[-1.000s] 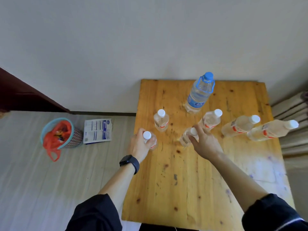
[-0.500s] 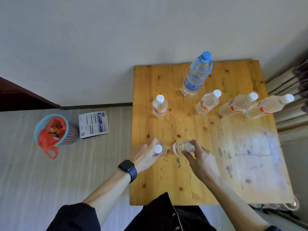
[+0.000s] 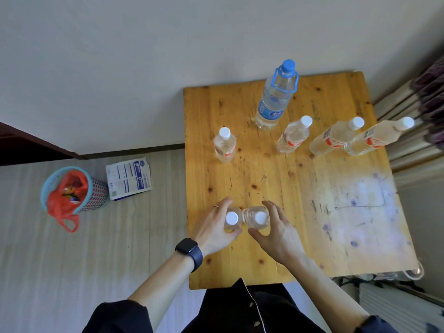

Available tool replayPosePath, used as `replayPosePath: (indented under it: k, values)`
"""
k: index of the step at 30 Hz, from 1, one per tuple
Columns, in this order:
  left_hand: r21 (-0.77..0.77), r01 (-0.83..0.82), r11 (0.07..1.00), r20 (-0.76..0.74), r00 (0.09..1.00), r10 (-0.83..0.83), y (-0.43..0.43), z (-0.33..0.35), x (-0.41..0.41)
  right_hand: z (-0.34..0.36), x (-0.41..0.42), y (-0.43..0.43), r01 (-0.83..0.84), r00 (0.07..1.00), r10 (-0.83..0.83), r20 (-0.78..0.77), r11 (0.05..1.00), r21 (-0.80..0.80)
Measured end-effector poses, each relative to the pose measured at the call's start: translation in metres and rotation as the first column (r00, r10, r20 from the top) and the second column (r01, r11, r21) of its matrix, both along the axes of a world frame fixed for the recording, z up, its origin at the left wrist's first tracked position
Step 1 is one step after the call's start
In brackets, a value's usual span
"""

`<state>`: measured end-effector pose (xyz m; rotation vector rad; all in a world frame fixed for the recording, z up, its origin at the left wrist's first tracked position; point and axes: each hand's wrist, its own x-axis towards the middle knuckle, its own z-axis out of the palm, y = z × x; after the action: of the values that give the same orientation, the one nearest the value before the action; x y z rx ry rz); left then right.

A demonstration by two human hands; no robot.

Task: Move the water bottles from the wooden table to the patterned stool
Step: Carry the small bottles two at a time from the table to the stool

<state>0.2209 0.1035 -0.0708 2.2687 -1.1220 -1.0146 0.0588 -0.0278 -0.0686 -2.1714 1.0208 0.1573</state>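
Water bottles, two small clear ones with white caps, upright and touching each other near the front-left of the wooden tabletop (image 3: 276, 188). My left hand (image 3: 213, 227) wraps the left small bottle (image 3: 231, 218), fingers curled round it, gripping. My right hand (image 3: 278, 230) cups the right small bottle (image 3: 256, 217), thumb at its near side, fingers spread past its far side; a firm grip I cannot tell. Black smartwatch (image 3: 188, 251) on my left wrist, dark sleeves on both arms.

Further back on the tabletop: another small white-capped clear bottle (image 3: 224, 145) on the left, a tall clear bottle with blue cap and blue label (image 3: 276, 97) at the rear, and three white-capped clear bottles with red-white labels (image 3: 336, 138) in a row toward the right edge.

On the floor left of the tabletop: a blue-rimmed basket (image 3: 96, 191) lined with an orange plastic bag, and just beside it a white-and-blue printed packet (image 3: 129, 177).
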Motion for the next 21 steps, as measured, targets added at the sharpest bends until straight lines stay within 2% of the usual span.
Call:
replayPosePath:
  k: [4, 6, 11, 16, 21]
  values:
    - [-0.035, -0.144, 0.989, -0.125, 0.982, 0.139, -0.005, -0.010, -0.011, -0.016, 0.002, -0.016, -0.075, 0.993, 0.054, 0.107, 0.974, 0.211]
    - [-0.017, -0.243, 0.970, -0.164, 0.958, 0.237, -0.010, -0.016, -0.012, -0.023, 0.007, -0.020, -0.116, 0.991, 0.096, 0.093, 0.965, 0.235]
    - [-0.020, -0.244, 0.969, -0.148, 0.960, 0.239, -0.013, -0.027, -0.011, -0.036, 0.015, -0.017, -0.025, 0.998, 0.010, 0.068, 0.976, 0.216]
    - [-0.047, -0.158, 0.986, -0.086, 0.984, 0.153, -0.015, -0.021, -0.003, -0.028, 0.003, -0.001, 0.058, 0.994, -0.070, 0.080, 0.987, 0.152]
    - [-0.141, 0.071, 0.987, 0.015, 0.997, -0.070, -0.031, 0.014, -0.013, 0.017, -0.045, 0.021, 0.310, 0.933, -0.326, 0.153, 0.944, 0.116]
